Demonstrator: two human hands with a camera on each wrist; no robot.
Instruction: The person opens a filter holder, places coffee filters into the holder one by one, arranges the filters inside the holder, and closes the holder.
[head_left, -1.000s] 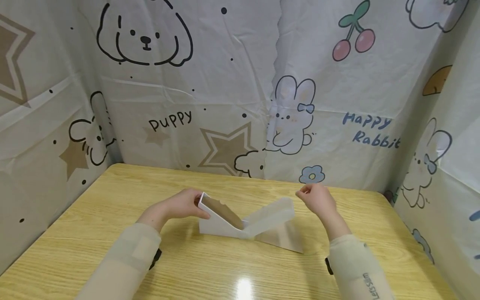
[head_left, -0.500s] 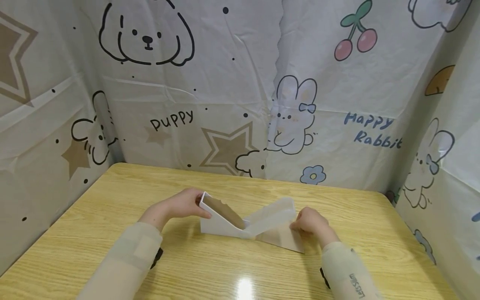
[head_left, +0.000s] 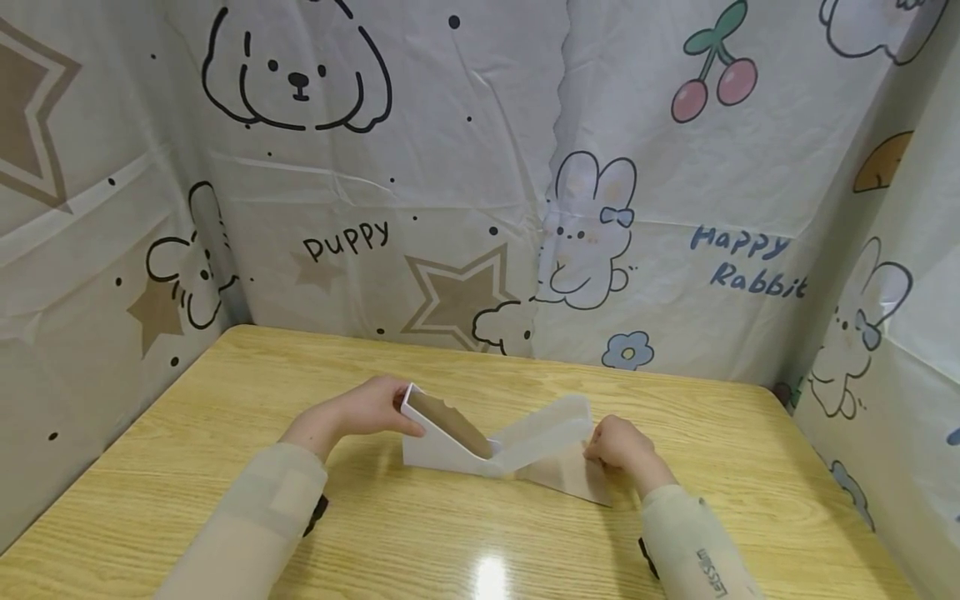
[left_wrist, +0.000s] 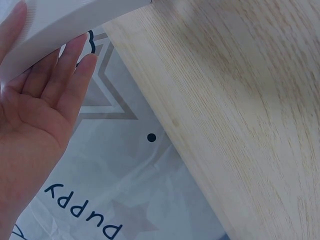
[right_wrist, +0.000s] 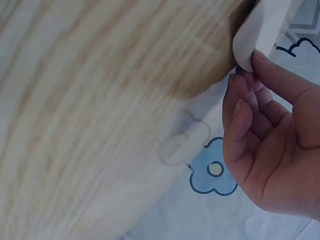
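Observation:
A white cardboard box (head_left: 442, 447) with sloping sides and a brown inside stands on the table. My left hand (head_left: 372, 407) grips its tall left end, thumb on the near side and the other fingers behind. In the left wrist view the box's white wall (left_wrist: 75, 30) lies between thumb and fingers. From the box's low right end a whitish flap (head_left: 543, 433) slants up, with a brown panel (head_left: 566, 473) below it. At that right end is my right hand (head_left: 624, 446). In the right wrist view its thumb and forefinger pinch a pale rounded flap edge (right_wrist: 246, 50).
The light wood-grain table (head_left: 360, 533) reaches back to a printed cloth (head_left: 450, 167) hung behind it. More cloth hangs at both sides. A bright light reflection lies on the table's near part.
My right hand has come down and slightly left from above the table's right side to the flap at the box's right end. The left hand keeps its hold and the box stays put.

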